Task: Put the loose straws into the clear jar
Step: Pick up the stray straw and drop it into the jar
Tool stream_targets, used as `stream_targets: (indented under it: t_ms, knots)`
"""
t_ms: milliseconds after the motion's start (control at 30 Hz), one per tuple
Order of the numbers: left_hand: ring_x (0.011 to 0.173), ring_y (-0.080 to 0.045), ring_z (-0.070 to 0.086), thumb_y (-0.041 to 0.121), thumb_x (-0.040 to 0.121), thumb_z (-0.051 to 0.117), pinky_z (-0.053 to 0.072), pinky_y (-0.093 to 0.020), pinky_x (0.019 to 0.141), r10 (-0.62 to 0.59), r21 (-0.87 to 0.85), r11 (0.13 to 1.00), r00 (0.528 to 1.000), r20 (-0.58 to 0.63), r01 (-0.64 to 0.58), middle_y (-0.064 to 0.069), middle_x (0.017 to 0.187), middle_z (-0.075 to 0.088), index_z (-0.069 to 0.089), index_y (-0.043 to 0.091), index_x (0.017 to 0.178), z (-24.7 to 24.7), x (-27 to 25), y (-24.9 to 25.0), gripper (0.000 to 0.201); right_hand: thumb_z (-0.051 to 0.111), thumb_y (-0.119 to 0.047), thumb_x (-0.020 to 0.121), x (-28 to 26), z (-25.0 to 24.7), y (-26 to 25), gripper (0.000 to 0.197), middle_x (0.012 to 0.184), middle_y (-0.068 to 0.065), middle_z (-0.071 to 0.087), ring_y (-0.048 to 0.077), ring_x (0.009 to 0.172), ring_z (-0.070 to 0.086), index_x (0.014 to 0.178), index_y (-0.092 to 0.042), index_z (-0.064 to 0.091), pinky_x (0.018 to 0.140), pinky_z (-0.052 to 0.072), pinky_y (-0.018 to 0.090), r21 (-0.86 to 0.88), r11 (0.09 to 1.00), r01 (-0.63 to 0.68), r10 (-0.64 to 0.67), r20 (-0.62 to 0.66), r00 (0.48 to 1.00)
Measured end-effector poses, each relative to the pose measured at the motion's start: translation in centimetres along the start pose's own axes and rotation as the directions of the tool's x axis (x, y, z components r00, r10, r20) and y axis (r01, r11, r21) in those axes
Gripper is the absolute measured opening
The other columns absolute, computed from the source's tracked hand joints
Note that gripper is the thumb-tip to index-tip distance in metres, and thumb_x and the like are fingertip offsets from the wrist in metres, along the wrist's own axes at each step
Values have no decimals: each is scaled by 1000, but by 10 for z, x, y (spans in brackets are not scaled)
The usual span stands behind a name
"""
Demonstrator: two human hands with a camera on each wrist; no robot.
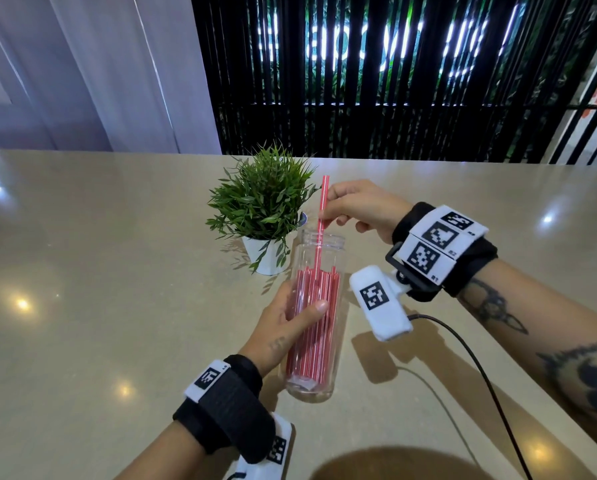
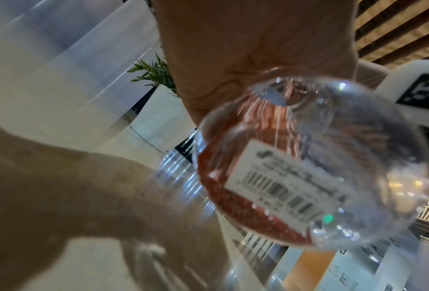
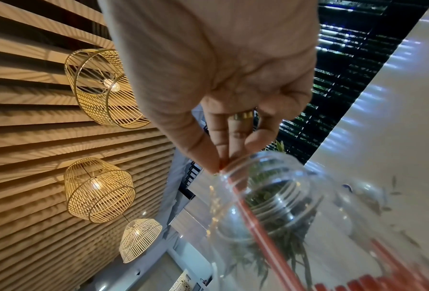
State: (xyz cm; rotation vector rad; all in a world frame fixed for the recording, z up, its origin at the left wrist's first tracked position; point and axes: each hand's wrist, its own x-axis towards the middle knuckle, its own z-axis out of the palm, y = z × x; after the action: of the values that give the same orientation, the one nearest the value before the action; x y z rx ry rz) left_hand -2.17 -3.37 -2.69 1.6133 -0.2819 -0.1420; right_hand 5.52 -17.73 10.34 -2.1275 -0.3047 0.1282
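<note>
A tall clear jar is tilted above the beige counter, holding several red-and-white striped straws. My left hand grips the jar around its middle, thumb across the front. My right hand pinches one striped straw just above the jar's mouth; the straw's lower part is inside the jar. From the left wrist the jar's base shows with a barcode label. The right wrist view has my fingertips pinching the straw at the jar's threaded rim.
A small green plant in a white pot stands just behind the jar. A black cable runs from my right wrist camera across the counter. Dark vertical slats and white panels rise behind the counter's far edge.
</note>
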Motion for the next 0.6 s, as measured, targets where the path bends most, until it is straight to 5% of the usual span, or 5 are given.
stream_targets:
  t_ms: [167,267,333,466,600]
  knots:
    - [98,-1,62,53,61,61,53,-19,72,24,-8,1000,1000,-20,-25,9,115,61,41,32,124,-1,3,0,69,58,-21,78,-9,-2,-6,12,68,-4,48,11,66,35,69,-14,61,51,24,22,-106,994,-16,20,37,999]
    - [99,0,62,50,62,63,53,-18,73,34,-20,999,999,-34,-34,9,113,62,45,36,119,-2,4,0,61,59,-30,80,-11,-7,-4,22,89,-5,57,9,80,46,91,-12,67,60,31,21,-35,999,22,-23,-10,1000]
    - [100,-2,62,50,62,63,52,-22,76,35,-24,999,999,-34,-36,9,113,62,46,38,116,-2,5,1,58,61,-29,80,-11,-11,0,28,101,-2,58,7,88,51,103,-13,64,68,36,19,37,996,79,-75,-111,991]
    - [100,-3,62,53,61,62,51,-26,80,48,-36,998,998,-41,-49,10,115,61,42,34,123,1,6,2,67,58,-18,80,-22,-2,23,13,99,8,51,23,89,50,87,-13,49,76,42,29,15,976,217,-185,-467,864]
    - [101,-3,62,52,62,61,52,-24,77,65,-43,997,997,-33,-66,10,114,62,44,35,120,4,9,4,63,42,-29,90,-57,24,50,19,94,3,44,20,87,48,98,-17,31,72,42,32,92,993,70,-49,-207,977]
